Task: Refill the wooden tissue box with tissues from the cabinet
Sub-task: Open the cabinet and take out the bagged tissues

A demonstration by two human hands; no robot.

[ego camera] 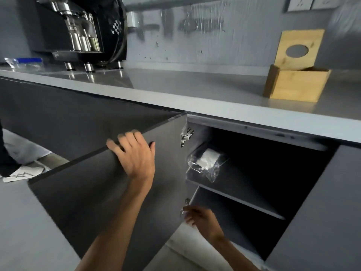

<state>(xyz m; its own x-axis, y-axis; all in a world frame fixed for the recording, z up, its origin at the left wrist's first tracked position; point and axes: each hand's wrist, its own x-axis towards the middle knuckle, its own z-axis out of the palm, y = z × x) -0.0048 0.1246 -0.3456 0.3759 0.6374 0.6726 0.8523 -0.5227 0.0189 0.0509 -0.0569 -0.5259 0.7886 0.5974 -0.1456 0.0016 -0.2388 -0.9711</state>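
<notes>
The wooden tissue box (297, 86) stands on the grey counter at the right, its top off. Its lid (298, 48), with a round hole, leans against the wall behind it. Below the counter the cabinet is open. A clear plastic pack of white tissues (205, 162) lies at the left end of the upper shelf (240, 194). My left hand (134, 153) grips the top edge of the dark cabinet door (97, 192), which is swung open. My right hand (201, 220) hovers low by the lower hinge, fingers loose and holding nothing.
A black and chrome coffee machine (82, 30) stands at the counter's back left, with a blue-lidded clear container (27, 62) beside it. The counter edge (214, 112) overhangs the cabinet. Another person's shoe (23, 174) is on the floor at left. Wall sockets (310, 2) are at the upper right.
</notes>
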